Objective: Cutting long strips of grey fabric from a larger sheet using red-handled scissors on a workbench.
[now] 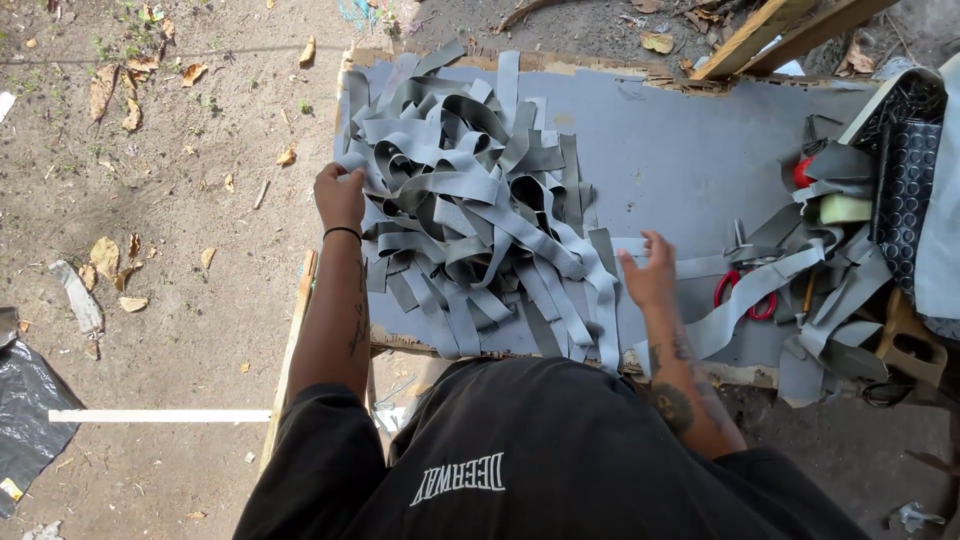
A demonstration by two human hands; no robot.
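Left hand [340,197]: laid on strip pile [470,190], fingers buried, grip not discernible.
Right hand [650,275]: fingers spread open, one strip [700,266] touched.
Bench [680,150]: grey.
Scissors [745,293]: red-handled, right of hand.

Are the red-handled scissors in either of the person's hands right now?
No, the red-handled scissors lie on the grey board, right of the right hand.

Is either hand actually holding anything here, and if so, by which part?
Left hand rests on the left edge of the pile of grey strips; whether it pinches one cannot be told. Right hand touches a strip beside the pile, no clear grip.
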